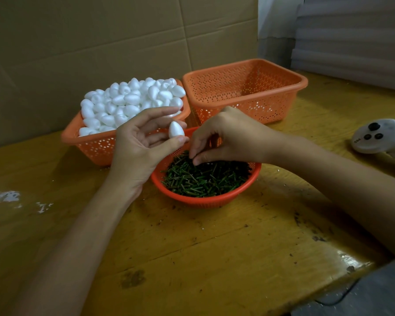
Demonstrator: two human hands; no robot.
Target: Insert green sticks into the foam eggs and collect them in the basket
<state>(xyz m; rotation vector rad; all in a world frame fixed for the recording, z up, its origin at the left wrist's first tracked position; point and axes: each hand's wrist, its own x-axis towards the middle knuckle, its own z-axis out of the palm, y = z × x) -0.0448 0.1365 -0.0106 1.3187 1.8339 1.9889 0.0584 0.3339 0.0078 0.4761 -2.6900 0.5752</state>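
Left hand (144, 144): up over the near-left edge of the round basket, palm toward the camera. Its fingers (173, 142) are curled, and the thumb and upper fingers pinch one foam egg (176, 132). The egg's pointed end is up and it is held in the air, clear of every basket.

Right hand (226, 135): comes in from the right, knuckles up, with its fingers (193, 153) pointing down onto the green sticks (205, 179). Thumb and index tips are almost together at the top of the pile. There may be a stick between them, but it is too dark there to tell.

Green sticks: a loose heap in the round orange basket (203, 200), nearest the person, mid tabletop (192, 258).

Egg stock (128, 101): piled above the rim of a rectangular orange basket (89, 142), back left, just behind the round one.

Collection basket (260, 110): second rectangular orange one, back right, just beside the egg basket. Its perforated inner walls show.

Other items: a white controller (379, 135) at the far right of the tabletop, well apart from the baskets. White crumbs (7, 196) near the left edge. A cardboard sheet (100, 42) stands behind everything.
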